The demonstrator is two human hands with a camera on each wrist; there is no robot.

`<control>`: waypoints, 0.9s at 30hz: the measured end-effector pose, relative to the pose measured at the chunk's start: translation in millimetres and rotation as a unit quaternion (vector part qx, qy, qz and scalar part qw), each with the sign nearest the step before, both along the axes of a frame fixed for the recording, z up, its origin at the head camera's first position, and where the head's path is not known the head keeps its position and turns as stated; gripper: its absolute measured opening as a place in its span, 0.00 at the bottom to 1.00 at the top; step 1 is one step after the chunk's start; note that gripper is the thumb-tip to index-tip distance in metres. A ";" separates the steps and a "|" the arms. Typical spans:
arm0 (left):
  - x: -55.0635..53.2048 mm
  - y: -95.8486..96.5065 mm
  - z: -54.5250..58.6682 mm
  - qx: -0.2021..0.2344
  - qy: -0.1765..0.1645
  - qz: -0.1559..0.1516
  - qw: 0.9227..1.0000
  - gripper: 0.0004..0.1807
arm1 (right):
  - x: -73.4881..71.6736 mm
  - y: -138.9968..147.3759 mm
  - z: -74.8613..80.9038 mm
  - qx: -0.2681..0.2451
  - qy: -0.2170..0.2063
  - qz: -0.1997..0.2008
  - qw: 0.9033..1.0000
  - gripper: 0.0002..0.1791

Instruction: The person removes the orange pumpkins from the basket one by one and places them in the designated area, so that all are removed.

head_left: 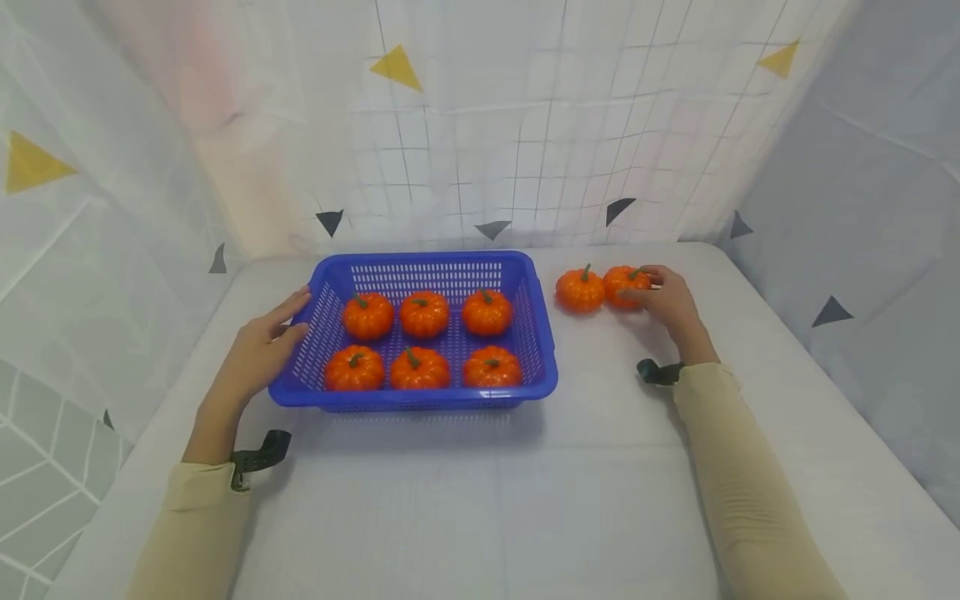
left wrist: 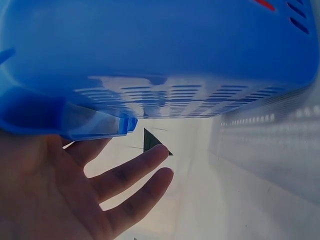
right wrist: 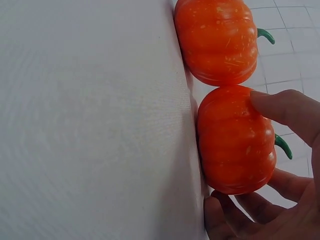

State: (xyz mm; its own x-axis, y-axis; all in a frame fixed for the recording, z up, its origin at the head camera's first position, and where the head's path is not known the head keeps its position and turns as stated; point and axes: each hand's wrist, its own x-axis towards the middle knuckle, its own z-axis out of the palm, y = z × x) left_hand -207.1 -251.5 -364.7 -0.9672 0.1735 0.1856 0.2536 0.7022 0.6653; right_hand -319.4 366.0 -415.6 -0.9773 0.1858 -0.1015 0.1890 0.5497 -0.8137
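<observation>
A blue plastic basket [head_left: 412, 396] holds several small orange pumpkins [head_left: 424, 315] in two rows. My left hand [head_left: 258, 348] rests at the basket's left rim, its fingers extended. The left wrist view shows those fingers [left wrist: 135, 200] reaching past the blue rim [left wrist: 95, 135]. To the right of the basket, my right hand [head_left: 670, 302] grips a toy pumpkin [right wrist: 235, 142] with a curved green stem. Its thumb [right wrist: 285, 110] lies on one side and its other fingers curl around the opposite side. A second loose pumpkin [head_left: 580, 291] sits beside the gripped one, against it.
The basket and loose pumpkins are on a white-covered table [head_left: 480, 508]. Behind it hangs a pale grid-patterned curtain [head_left: 480, 150] with yellow and dark triangles. Grey sheets [head_left: 885, 208] flank the table. A dark strap [head_left: 258, 454] with a camera mount is on each wrist.
</observation>
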 end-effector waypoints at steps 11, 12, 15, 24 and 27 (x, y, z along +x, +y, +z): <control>-0.2 0.8 -1.1 0.001 0.005 0.003 1.000 0.29 | -5.2 1.5 -2.7 0.001 -0.002 0.006 1.000 0.43; -0.2 1.3 -1.2 0.001 0.006 0.003 1.000 0.29 | -5.9 1.6 -2.9 0.002 -0.002 0.006 1.000 0.43; -0.4 2.1 -2.3 0.004 0.008 0.002 1.000 0.29 | -6.5 2.2 -4.5 0.002 -0.005 0.007 1.000 0.44; 0.9 3.9 0.9 0.015 0.006 0.002 1.000 0.29 | -7.5 4.0 0.0 0.001 -0.009 0.016 1.000 0.45; 0.7 3.9 -0.3 0.018 0.000 0.002 1.000 0.29 | -6.3 3.7 3.9 0.001 -0.007 0.012 1.000 0.43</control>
